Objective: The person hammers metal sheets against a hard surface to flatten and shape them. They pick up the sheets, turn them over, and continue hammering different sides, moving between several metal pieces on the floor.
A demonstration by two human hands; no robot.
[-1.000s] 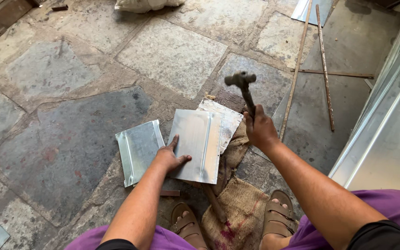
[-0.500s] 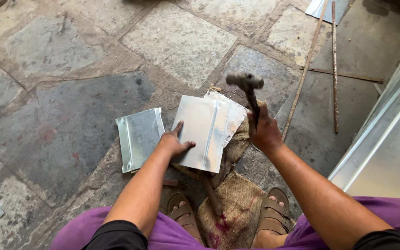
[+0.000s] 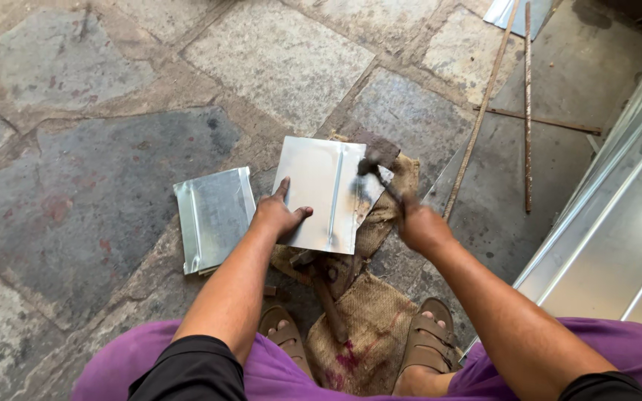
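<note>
Legs: purple trousers (image 3: pixel 276 379) are seen along the bottom edge of the frame, with brown sandals (image 3: pixel 426 349) on both feet at lower centre.
Sacking: a piece of brown burlap (image 3: pixel 369 327) is spread on the floor between and above the feet; a second hammer (image 3: pixel 319 278) with a wooden handle is laid on it, just below the sheet.
Left hand: the left hand (image 3: pixel 280 215) is pressed flat at centre frame on the lower left corner of the metal sheet, fingers (image 3: pixel 284 187) spread open, nothing gripped.
Right hand: the right hand (image 3: pixel 421 226), right of centre, is closed around a hammer handle; the hand is blurred.
Hammer: the hammer (image 3: pixel 373 165) is blurred, its head at the right edge of the sheet; contact cannot be told.
Metal sheet: the shiny metal sheet (image 3: pixel 325 193) is laid at centre frame, partly on the burlap, with a raised fold running down its length.
Second sheet: a smaller folded sheet (image 3: pixel 213 215) is laid just left of it, on the stone floor (image 3: pixel 113 148).
Right edge: long folded metal panels (image 3: pixel 618 230) are stacked along the right side.
Far: thin rusty rods (image 3: pixel 527 104) are laid on the floor at upper right.
</note>
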